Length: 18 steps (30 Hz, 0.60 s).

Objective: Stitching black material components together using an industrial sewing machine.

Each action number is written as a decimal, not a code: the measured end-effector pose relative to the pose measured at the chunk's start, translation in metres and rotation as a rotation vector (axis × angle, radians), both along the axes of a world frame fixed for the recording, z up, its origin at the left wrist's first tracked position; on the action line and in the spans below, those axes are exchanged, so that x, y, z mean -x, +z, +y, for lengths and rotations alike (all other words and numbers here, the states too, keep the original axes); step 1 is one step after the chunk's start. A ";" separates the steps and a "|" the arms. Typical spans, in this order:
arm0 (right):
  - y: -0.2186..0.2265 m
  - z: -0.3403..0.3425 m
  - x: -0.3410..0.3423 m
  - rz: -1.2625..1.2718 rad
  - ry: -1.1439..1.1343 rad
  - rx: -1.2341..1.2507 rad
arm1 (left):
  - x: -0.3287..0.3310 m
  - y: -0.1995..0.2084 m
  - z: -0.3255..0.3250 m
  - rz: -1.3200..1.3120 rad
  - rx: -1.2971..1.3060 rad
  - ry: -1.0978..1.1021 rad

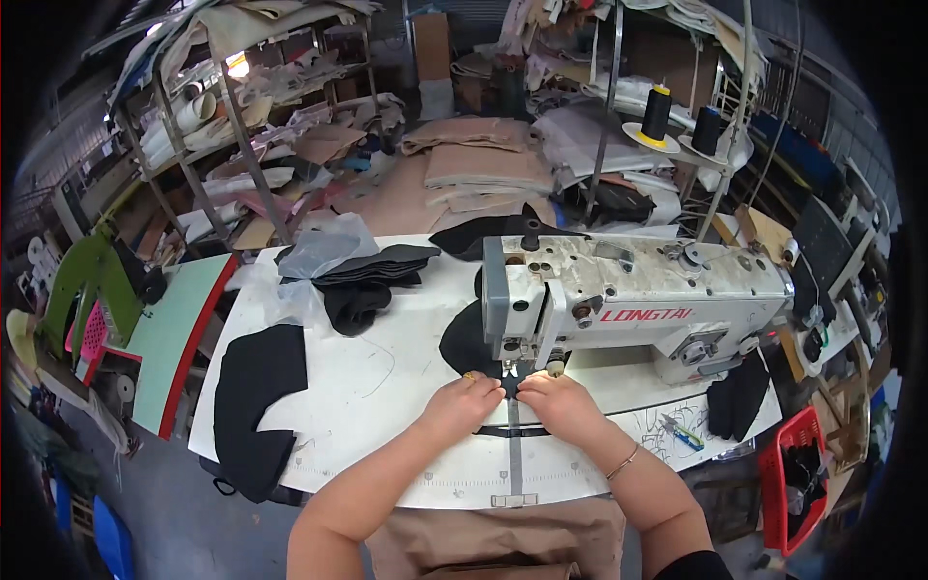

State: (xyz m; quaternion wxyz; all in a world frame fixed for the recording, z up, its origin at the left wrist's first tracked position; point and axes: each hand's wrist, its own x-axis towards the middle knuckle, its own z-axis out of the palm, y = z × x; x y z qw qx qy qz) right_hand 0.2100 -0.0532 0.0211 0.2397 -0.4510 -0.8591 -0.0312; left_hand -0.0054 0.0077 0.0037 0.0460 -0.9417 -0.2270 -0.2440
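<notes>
At the white sewing machine, both hands are close together just in front of the presser foot. My left hand is closed, its fingertips pinching the edge of a black fabric piece. On the other side of the foot, my right hand pinches the same fabric. Most of that piece lies behind and left of the needle, partly hidden by the machine head. A grey strip runs from under the fingertips to a metal clip on the table's front edge.
Black fabric pieces lie on the white table: a curved one at left, a stack beside clear plastic, another at right. Thread snips lie right of my arm. A red basket stands at the right.
</notes>
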 end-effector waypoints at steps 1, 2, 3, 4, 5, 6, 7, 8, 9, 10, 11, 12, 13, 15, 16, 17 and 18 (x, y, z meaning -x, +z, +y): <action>0.000 0.000 0.000 -0.003 -0.009 0.006 | -0.001 -0.001 0.002 -0.002 -0.004 -0.003; 0.001 0.001 0.000 -0.003 -0.010 0.004 | -0.001 -0.002 0.003 -0.003 -0.008 -0.007; 0.003 0.000 0.001 -0.010 -0.031 0.032 | -0.002 -0.001 0.002 -0.002 -0.008 -0.009; 0.004 0.000 0.001 -0.018 -0.053 0.060 | -0.002 0.000 0.002 -0.003 0.007 0.011; 0.006 -0.001 0.003 -0.017 -0.054 0.061 | -0.002 0.001 0.002 -0.003 0.021 0.030; 0.008 -0.001 0.004 -0.037 -0.069 0.054 | -0.002 0.001 0.002 -0.003 0.021 0.029; 0.009 -0.001 0.004 -0.058 -0.083 0.047 | -0.002 0.000 0.003 -0.007 0.038 0.037; 0.008 -0.001 0.004 -0.058 -0.084 0.047 | -0.002 -0.001 0.004 -0.011 0.054 0.044; 0.005 -0.001 0.004 -0.053 -0.092 0.037 | -0.002 -0.004 0.005 -0.011 0.054 0.046; 0.004 -0.001 0.004 -0.048 -0.101 0.027 | -0.002 -0.007 0.007 -0.025 0.067 0.067; 0.004 -0.001 0.005 -0.048 -0.099 0.027 | -0.002 -0.009 0.007 -0.039 0.079 0.088; 0.003 -0.001 0.006 -0.050 -0.107 0.016 | -0.002 -0.010 0.008 -0.039 0.080 0.089; 0.003 -0.001 0.007 -0.053 -0.116 0.005 | -0.002 -0.010 0.008 -0.033 0.089 0.103; 0.005 -0.002 0.007 -0.088 -0.144 0.045 | -0.002 -0.011 0.008 -0.027 0.095 0.117; 0.006 -0.002 0.006 -0.123 -0.174 0.084 | -0.003 -0.011 0.009 -0.005 0.099 0.122; 0.007 -0.002 0.005 -0.124 -0.175 0.081 | -0.004 -0.011 0.009 0.018 0.102 0.125; 0.007 -0.003 0.005 -0.108 -0.171 0.075 | -0.005 -0.011 0.010 0.016 0.101 0.124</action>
